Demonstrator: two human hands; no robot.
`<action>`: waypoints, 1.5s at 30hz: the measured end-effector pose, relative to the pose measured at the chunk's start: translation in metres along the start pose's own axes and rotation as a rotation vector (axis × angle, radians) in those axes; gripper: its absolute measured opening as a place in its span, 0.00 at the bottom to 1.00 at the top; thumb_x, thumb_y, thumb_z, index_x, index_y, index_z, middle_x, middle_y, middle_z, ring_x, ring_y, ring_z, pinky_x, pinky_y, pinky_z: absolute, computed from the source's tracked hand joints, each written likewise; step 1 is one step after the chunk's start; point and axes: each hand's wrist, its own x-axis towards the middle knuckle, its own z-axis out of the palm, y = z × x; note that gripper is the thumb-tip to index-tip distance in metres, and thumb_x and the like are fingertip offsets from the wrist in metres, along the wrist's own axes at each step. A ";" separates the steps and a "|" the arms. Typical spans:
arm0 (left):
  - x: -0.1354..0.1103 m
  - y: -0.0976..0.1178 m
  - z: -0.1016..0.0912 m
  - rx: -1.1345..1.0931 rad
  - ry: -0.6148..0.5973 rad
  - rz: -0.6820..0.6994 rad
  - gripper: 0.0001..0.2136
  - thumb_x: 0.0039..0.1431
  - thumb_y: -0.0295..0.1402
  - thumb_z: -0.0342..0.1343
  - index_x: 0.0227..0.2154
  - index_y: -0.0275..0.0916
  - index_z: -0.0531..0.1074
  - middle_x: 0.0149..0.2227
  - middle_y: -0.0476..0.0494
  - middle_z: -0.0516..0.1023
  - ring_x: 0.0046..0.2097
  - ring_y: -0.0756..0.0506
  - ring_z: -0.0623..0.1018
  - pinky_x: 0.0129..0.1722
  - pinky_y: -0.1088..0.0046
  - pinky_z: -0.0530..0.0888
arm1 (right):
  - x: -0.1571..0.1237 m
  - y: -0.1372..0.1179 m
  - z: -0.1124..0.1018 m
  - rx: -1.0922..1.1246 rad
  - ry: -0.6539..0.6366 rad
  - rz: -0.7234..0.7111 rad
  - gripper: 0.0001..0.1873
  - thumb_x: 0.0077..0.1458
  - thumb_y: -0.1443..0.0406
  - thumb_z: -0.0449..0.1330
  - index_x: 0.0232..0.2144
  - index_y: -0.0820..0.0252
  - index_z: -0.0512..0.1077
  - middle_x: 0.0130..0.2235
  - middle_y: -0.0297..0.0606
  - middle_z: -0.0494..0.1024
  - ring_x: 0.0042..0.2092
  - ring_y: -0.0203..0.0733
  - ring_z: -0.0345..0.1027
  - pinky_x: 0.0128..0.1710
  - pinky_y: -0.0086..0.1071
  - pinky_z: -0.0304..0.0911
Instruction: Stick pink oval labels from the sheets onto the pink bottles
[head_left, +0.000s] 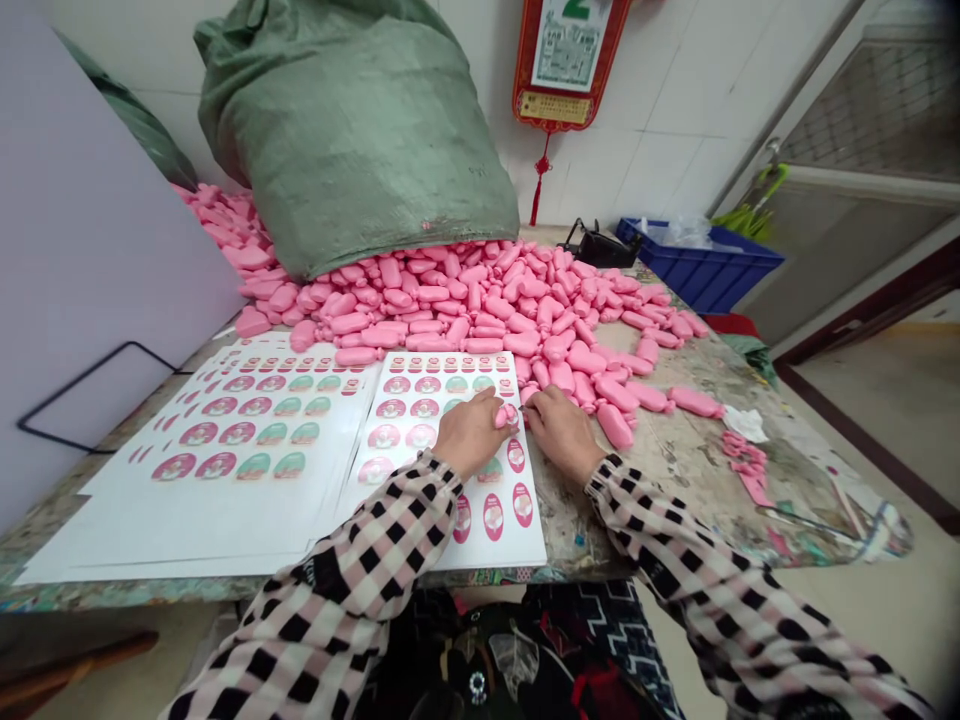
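Note:
My left hand point(471, 436) is closed over a sheet of printed stickers point(382, 505). Its fingertips pinch a small pink bottle-shaped piece point(505, 416), of which only one end shows. Close beside it, my right hand point(564, 432) is bent in a pinch at the sheet's right edge. A tiny dark tip shows at those fingers, too small to name. The stickers are pink and teal ovals and rounds, with a row of small ones along the top. Part of the sheet is hidden under my left hand and sleeve.
A large heap of pink bottle-shaped pieces point(450, 300) spreads behind the sheets, below a green sack point(375, 140). More sticker sheets point(225, 520) are stacked at left. Pink-handled scissors point(746, 465) lie at right by a crumpled tissue point(745, 424). A blue crate point(712, 270) stands beyond.

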 end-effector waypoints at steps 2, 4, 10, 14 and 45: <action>0.004 -0.001 0.002 -0.001 -0.036 -0.039 0.11 0.52 0.46 0.53 0.32 0.45 0.69 0.51 0.50 0.70 0.46 0.43 0.73 0.37 0.69 0.67 | 0.003 0.000 -0.001 -0.054 -0.007 -0.025 0.10 0.60 0.64 0.47 0.35 0.58 0.67 0.38 0.39 0.68 0.38 0.39 0.64 0.29 0.30 0.51; 0.006 -0.002 0.003 0.000 -0.066 -0.071 0.12 0.50 0.47 0.54 0.33 0.45 0.68 0.42 0.49 0.75 0.42 0.43 0.75 0.34 0.69 0.67 | 0.004 0.001 -0.003 -0.105 -0.025 -0.045 0.10 0.60 0.64 0.47 0.34 0.58 0.67 0.38 0.39 0.68 0.37 0.40 0.64 0.27 0.31 0.49; 0.010 -0.003 0.003 0.006 -0.092 -0.103 0.15 0.49 0.48 0.54 0.35 0.46 0.67 0.34 0.49 0.76 0.38 0.43 0.75 0.29 0.71 0.65 | 0.009 0.005 -0.011 -0.148 -0.098 -0.125 0.09 0.60 0.64 0.48 0.36 0.58 0.68 0.38 0.39 0.69 0.36 0.40 0.65 0.27 0.31 0.48; 0.010 -0.003 0.001 0.016 -0.094 -0.099 0.15 0.49 0.48 0.54 0.35 0.46 0.67 0.35 0.48 0.76 0.38 0.43 0.75 0.29 0.71 0.64 | 0.015 0.011 -0.013 -0.082 -0.137 -0.133 0.09 0.59 0.62 0.49 0.34 0.57 0.68 0.37 0.37 0.70 0.36 0.39 0.65 0.27 0.31 0.48; 0.010 0.000 -0.005 0.045 -0.150 -0.033 0.15 0.53 0.46 0.51 0.41 0.46 0.67 0.42 0.46 0.75 0.43 0.41 0.74 0.35 0.68 0.66 | 0.022 0.007 0.004 0.234 -0.099 0.036 0.07 0.57 0.64 0.51 0.34 0.59 0.68 0.40 0.38 0.70 0.39 0.37 0.63 0.35 0.29 0.54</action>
